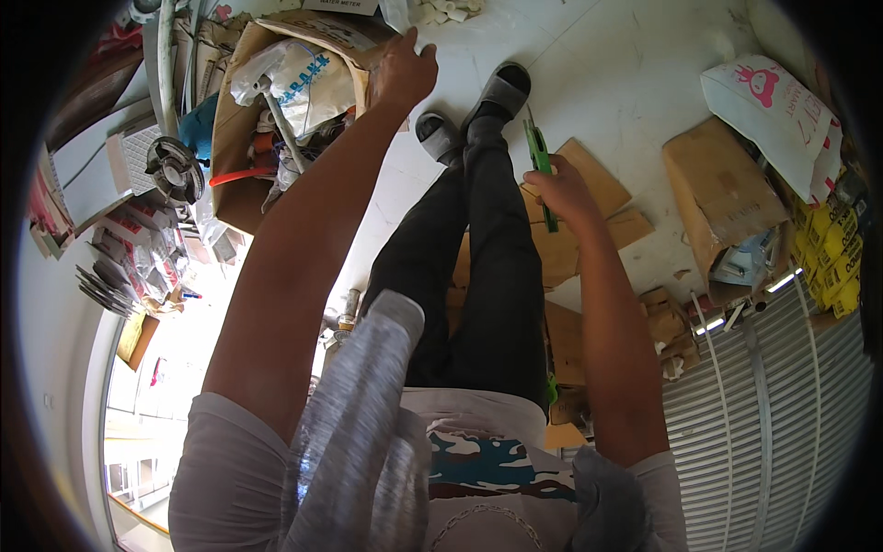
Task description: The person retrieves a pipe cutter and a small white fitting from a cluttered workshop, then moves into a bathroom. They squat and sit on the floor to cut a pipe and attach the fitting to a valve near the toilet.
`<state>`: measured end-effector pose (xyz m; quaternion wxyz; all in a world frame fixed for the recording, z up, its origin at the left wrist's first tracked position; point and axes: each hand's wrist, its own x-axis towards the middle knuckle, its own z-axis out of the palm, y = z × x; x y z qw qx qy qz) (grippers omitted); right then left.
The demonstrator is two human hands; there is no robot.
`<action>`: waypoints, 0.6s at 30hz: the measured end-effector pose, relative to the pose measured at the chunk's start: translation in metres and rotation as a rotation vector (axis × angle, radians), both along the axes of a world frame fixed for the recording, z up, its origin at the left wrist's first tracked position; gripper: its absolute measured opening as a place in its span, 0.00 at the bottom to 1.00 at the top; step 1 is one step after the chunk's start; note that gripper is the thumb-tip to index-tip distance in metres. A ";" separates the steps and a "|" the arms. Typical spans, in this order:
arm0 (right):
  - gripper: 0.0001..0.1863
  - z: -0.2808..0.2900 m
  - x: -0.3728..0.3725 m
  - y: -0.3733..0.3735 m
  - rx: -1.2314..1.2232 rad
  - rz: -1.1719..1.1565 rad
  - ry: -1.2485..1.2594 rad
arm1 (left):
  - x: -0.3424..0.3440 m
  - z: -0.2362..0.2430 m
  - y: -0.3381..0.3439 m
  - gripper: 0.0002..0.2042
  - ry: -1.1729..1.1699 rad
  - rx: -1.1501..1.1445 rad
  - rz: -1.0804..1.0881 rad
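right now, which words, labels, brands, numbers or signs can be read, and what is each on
Wording not copied, only placed:
Blue capitals: plastic bag in the open carton.
Pink lettering beside a pink cartoon: white shopping bag.
Dark print: pale box at the top edge.
Dark lettering: yellow packages.
Faint print: brown carton, too blurred.
Red-and-white packs: too small.
Green hand tool in the right hand: none readable.

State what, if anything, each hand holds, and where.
The right hand holds a green cutter by its handle. Left hand at the open carton; grip unclear.
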<state>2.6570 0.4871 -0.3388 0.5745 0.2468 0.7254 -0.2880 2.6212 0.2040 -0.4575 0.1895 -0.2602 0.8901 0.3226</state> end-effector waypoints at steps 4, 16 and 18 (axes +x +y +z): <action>0.36 -0.013 -0.005 -0.014 -0.009 0.134 0.041 | -0.020 0.013 -0.025 0.28 0.093 -0.006 0.082; 0.32 0.004 -0.061 -0.001 0.029 0.456 0.253 | 0.025 0.046 -0.047 0.38 -0.126 0.309 -0.090; 0.29 0.016 -0.063 0.011 0.141 0.523 0.202 | 0.036 0.069 -0.055 0.37 -0.223 0.320 -0.265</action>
